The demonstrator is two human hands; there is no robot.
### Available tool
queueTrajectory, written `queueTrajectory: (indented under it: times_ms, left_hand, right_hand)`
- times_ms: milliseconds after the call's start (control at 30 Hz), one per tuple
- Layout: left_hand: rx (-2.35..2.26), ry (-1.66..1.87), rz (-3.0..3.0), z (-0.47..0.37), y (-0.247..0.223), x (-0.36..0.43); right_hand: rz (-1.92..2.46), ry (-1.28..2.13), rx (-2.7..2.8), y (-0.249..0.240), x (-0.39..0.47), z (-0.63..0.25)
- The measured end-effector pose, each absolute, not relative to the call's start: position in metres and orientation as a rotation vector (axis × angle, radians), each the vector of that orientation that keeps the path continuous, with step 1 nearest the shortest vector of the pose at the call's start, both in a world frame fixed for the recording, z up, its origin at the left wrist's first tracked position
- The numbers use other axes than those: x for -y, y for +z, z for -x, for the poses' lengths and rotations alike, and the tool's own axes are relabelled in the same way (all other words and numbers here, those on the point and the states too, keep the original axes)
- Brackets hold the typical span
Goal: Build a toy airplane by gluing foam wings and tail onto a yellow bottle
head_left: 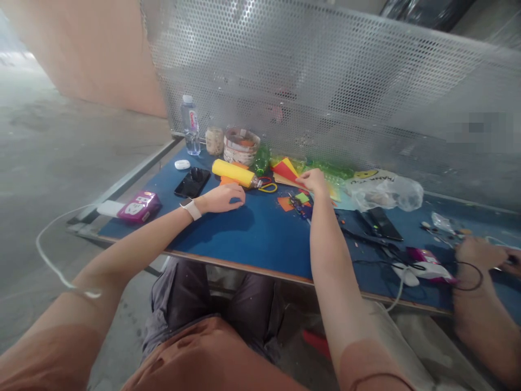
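My left hand [226,197] hovers or rests over the blue table [260,239], fingers apart with nothing in them, just in front of a yellow-wrapped bottle [234,172]. My right hand [312,181] pinches the edge of a red paper sheet [284,170] in a fanned stack of coloured paper. Beside the bottle's neck lie scissors with red and yellow handles [268,187]. Small orange and green paper pieces [302,197] lie below my right hand, with a dark blue tangled item among them.
At the back left stand a water bottle [191,127], a jar [214,141] and a woven basket [241,154]. A phone [192,182] and purple packet [140,207] lie left. Another person's hands [480,254] work at the right, near cables and a plastic bag [382,190].
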State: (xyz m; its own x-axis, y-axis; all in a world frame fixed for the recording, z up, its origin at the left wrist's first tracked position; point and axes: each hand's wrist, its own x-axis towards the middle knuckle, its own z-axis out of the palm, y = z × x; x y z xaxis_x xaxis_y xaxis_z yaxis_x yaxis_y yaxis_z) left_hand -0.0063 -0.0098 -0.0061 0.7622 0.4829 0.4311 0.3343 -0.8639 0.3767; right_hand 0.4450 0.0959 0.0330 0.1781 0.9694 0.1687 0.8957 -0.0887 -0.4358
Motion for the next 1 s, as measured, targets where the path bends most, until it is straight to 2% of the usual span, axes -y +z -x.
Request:
queueTrajectory:
  times_ms: [500, 1000]
  left_hand:
    - [-0.640, 0.738, -2.687, 0.007, -0.009, 0.007]
    - [-0.641, 0.692, -2.689, 0.006, -0.008, 0.010]
  right_hand:
    - [2.036, 0.460, 1.903, 0.040, -0.087, -0.452]
    - [2.026, 0.512, 1.899, 0.042, -0.086, -0.457]
